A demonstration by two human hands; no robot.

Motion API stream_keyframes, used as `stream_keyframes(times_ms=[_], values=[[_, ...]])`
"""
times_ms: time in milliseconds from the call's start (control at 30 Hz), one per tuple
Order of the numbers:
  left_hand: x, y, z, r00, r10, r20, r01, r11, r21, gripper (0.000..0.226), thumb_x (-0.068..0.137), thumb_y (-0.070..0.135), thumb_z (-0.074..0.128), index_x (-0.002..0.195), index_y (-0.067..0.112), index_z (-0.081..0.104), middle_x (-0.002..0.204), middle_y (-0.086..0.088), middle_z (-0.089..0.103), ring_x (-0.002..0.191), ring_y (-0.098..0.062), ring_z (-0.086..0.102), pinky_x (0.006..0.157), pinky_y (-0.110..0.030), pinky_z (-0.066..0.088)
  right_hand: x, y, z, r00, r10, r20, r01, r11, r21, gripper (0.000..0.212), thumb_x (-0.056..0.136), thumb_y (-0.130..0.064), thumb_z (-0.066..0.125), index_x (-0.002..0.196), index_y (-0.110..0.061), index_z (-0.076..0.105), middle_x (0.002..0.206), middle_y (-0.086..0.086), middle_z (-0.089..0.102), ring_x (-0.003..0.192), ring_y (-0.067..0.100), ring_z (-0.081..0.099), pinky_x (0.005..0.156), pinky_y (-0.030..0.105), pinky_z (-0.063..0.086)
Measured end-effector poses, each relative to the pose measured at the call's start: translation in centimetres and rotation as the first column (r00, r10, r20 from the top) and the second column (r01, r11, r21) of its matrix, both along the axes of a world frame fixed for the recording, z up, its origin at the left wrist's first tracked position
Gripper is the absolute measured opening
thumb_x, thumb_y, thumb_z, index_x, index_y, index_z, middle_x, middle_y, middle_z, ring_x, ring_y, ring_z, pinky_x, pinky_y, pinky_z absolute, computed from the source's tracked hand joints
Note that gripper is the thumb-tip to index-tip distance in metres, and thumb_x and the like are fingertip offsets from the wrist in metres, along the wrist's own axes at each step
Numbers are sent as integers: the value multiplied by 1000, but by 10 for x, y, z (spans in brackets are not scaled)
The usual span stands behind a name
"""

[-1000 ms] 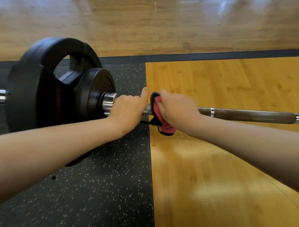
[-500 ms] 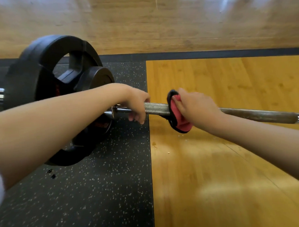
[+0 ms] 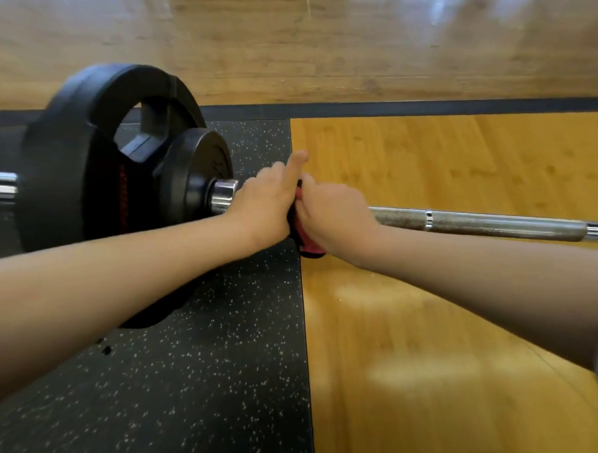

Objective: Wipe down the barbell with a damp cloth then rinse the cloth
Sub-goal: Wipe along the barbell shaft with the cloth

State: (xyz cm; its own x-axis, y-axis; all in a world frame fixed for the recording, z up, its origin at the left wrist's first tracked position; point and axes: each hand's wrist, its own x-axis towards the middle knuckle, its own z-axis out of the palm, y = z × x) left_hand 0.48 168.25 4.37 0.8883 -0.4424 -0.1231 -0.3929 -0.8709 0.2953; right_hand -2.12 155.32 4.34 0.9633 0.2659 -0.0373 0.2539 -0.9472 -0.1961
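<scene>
Seen from the head camera, the barbell (image 3: 479, 223) lies across the floor. Its loaded end with the plates (image 3: 92, 156) is over the speckled rubber mat (image 3: 211, 367), and its shaft runs right over the wooden platform (image 3: 448, 305). It is rigid, heavy steel and should stay put under a rub, though its rough grip sections will likely drag at fabric. The cloth (image 3: 307, 248), pink with a dark edge, looks soft and limp, so it is best wrapped round the shaft and squeezed. It sits on the bar a little right of the collar (image 3: 225, 195). It is bunched under the right hand (image 3: 331, 207), whose fingers curl round both cloth and shaft. The left hand (image 3: 265, 202) butts against it from the left, closed over the bar beside the collar, one digit sticking up.
</scene>
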Motion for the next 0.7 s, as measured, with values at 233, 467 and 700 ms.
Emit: stream_keyframes(times_ms=[233,467,700], values=[[18,-10,40,863,159,-479,-40,968,250,132,69,15,84,148,20,-22,144,-22,29,122,-42,46,99,-48,44,10,9,0,996,87,-24,-89,991,-99,41,98,-31,47,130,-7,39,93,3,66,72,26,61,49,31,31],[3,-55,34,921,-67,-383,85,996,31,83,69,22,83,132,9,31,111,-8,56,96,-24,58,84,-41,53,-2,-51,-3,999,18,40,-14,995,-97,47,102,-32,39,142,-9,30,92,2,63,80,27,64,56,33,36],[-12,-141,25,942,-270,-201,274,962,-7,69,76,26,75,130,12,34,112,-8,57,92,-26,61,76,-45,54,-30,-152,4,995,-97,1,97,994,-46,30,101,-24,41,123,-5,45,96,8,62,83,31,59,63,42,45]])
